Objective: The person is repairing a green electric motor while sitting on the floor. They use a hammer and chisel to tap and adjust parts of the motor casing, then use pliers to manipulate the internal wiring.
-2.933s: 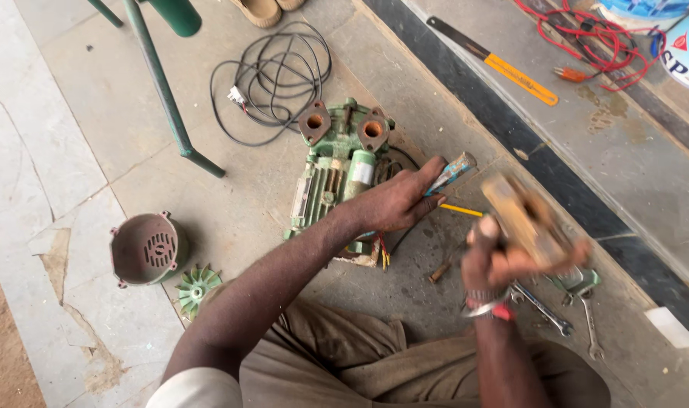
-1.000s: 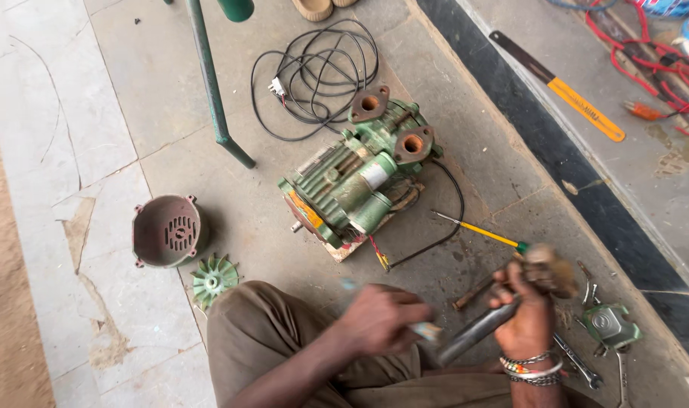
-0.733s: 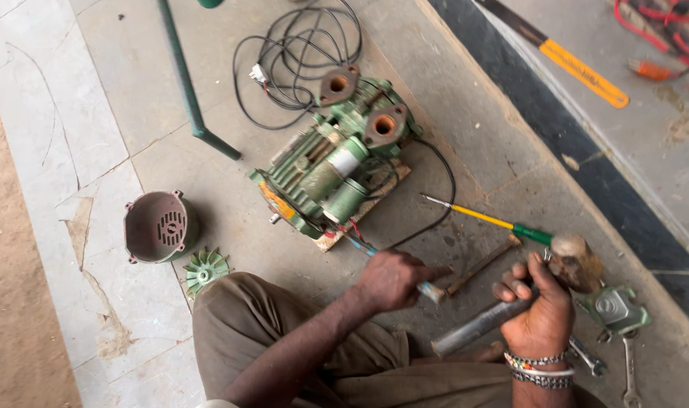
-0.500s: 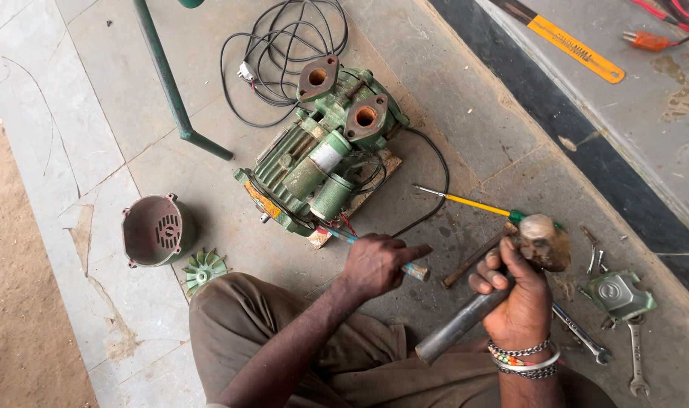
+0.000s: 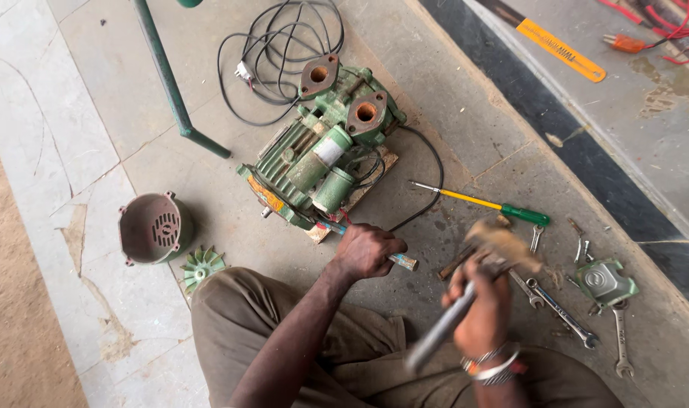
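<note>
Gripping a chisel-like rod [image 5: 367, 243] against the green motor [image 5: 314, 162] on the floor, the left hand [image 5: 367, 251] stays closed; the right hand [image 5: 484, 313] clenches a blurred hammer [image 5: 503, 245]. Fan cover [image 5: 152, 227] and fan [image 5: 201, 264] already lie removed at left; the housing remains assembled.

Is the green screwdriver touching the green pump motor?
Apart. The head view shows bare floor between the green screwdriver and the green pump motor.

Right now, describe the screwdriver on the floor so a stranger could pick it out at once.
Start at the big green motor in the middle of the concrete floor. To its right, past the black cable, lies the screwdriver, just beyond the right hand and its hammer. Unlike the grey wrenches nearby, it has a yellow shaft and green handle.
</note>
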